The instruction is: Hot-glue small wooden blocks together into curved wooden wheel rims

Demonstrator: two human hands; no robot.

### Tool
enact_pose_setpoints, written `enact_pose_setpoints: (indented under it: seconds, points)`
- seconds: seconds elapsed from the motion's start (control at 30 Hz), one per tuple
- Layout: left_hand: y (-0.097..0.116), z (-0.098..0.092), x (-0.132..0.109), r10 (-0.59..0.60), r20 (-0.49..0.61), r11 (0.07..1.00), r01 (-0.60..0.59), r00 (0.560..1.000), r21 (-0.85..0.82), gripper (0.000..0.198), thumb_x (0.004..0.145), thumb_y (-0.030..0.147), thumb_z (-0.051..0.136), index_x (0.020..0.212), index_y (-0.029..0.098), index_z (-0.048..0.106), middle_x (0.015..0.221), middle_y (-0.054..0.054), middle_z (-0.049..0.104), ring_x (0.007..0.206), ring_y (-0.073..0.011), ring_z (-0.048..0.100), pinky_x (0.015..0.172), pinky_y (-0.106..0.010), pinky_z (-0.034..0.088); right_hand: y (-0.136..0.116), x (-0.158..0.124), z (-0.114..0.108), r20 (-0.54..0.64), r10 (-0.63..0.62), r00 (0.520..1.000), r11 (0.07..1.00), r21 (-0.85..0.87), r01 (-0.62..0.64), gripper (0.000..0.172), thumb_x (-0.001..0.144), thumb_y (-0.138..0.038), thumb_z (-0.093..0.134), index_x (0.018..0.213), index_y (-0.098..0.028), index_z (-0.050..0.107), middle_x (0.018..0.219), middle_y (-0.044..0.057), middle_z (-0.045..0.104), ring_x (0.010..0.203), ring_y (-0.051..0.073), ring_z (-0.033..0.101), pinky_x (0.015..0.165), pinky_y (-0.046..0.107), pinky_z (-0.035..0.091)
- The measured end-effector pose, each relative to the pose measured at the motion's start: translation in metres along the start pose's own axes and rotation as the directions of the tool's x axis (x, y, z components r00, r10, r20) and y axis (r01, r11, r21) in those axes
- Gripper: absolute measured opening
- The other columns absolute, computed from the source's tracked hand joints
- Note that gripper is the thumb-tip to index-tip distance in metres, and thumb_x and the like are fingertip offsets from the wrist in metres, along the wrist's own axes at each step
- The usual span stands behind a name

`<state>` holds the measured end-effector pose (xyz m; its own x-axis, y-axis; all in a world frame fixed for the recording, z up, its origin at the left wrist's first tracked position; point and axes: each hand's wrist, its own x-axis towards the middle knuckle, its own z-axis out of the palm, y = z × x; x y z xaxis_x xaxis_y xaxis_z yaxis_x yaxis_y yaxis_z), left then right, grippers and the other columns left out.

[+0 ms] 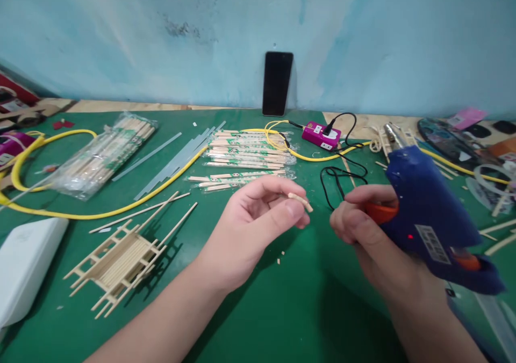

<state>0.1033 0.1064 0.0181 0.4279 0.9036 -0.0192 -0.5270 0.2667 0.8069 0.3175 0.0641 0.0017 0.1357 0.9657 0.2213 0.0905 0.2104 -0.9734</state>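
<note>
My left hand (250,223) is closed in a pinch on a short wooden stick piece (300,201), held above the green mat (258,309). My right hand (363,229) grips a blue hot glue gun (427,212) with an orange trigger; its metal nozzle (393,135) points up and away, and a red light glows on its side. The two hands are a few centimetres apart. A small frame built of wooden sticks (116,261) lies on the mat to the left of my left forearm.
Packs of wrapped chopsticks (245,156) and a clear bag of sticks (100,156) lie further back. A yellow cable (100,212), clear glue sticks (177,161), a magenta power strip (321,135), a black phone (277,84) against the wall, a white box (24,266) at left.
</note>
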Motion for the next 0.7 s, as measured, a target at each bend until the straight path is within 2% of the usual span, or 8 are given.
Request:
enact_pose_setpoints:
  seconds: [0.07, 0.13, 0.3, 0.5, 0.7]
  points:
    - [-0.006, 0.001, -0.001, -0.009, 0.032, 1.0, 0.009, 0.999, -0.002, 0.005, 0.099, 0.023, 0.089, 0.101, 0.027, 0.087, 0.094, 0.001, 0.077, 0.085, -0.0092, 0.075, 0.083, -0.02, 0.062, -0.005, -0.004, 0.003, 0.006, 0.015, 1.0, 1.0, -0.015, -0.015, 0.012, 0.105, -0.037, 0.079, 0.114, -0.031, 0.073, 0.078, -0.003, 0.068, 0.067, 0.018, 0.065, 0.065, 0.034, 0.058]
    - [-0.012, 0.003, -0.001, -0.004, 0.064, 1.0, 0.004, 0.998, -0.001, 0.007, 0.099, 0.022, 0.089, 0.103, 0.028, 0.089, 0.094, 0.0, 0.075, 0.087, -0.0092, 0.073, 0.083, -0.019, 0.06, -0.011, -0.008, 0.005, 0.046, 0.04, 0.998, 0.999, 0.011, -0.041, 0.01, 0.105, -0.032, 0.08, 0.112, -0.031, 0.072, 0.089, 0.0, 0.075, 0.077, 0.019, 0.071, 0.07, 0.032, 0.061]
    - [-0.017, 0.006, -0.001, 0.033, 0.114, 0.999, -0.032, 0.993, -0.011, 0.013, 0.095, 0.017, 0.092, 0.102, 0.028, 0.092, 0.099, -0.001, 0.07, 0.087, -0.0083, 0.066, 0.078, -0.017, 0.055, -0.021, -0.011, 0.009, 0.151, 0.062, 0.987, 0.992, 0.1, -0.078, 0.024, 0.104, -0.017, 0.08, 0.111, -0.034, 0.064, 0.108, -0.003, 0.082, 0.099, 0.016, 0.079, 0.09, 0.028, 0.066]
    - [-0.018, 0.006, 0.001, 0.045, 0.102, 0.998, -0.048, 0.994, 0.033, 0.015, 0.092, 0.016, 0.094, 0.099, 0.029, 0.093, 0.098, -0.003, 0.067, 0.086, -0.0113, 0.063, 0.074, -0.02, 0.053, -0.025, -0.011, 0.009, 0.151, 0.084, 0.985, 0.987, 0.121, -0.103, 0.028, 0.104, -0.01, 0.078, 0.107, -0.033, 0.062, 0.105, -0.007, 0.081, 0.097, 0.011, 0.079, 0.089, 0.02, 0.065]
    - [-0.019, 0.005, -0.001, 0.077, 0.167, 0.994, -0.089, 0.983, 0.063, 0.026, 0.09, 0.004, 0.09, 0.104, 0.025, 0.091, 0.102, -0.004, 0.07, 0.088, -0.011, 0.065, 0.076, -0.02, 0.056, -0.027, -0.011, 0.011, 0.094, 0.055, 0.994, 0.992, 0.111, -0.065, 0.031, 0.102, -0.005, 0.073, 0.107, -0.032, 0.059, 0.102, -0.007, 0.076, 0.095, 0.01, 0.075, 0.089, 0.018, 0.064]
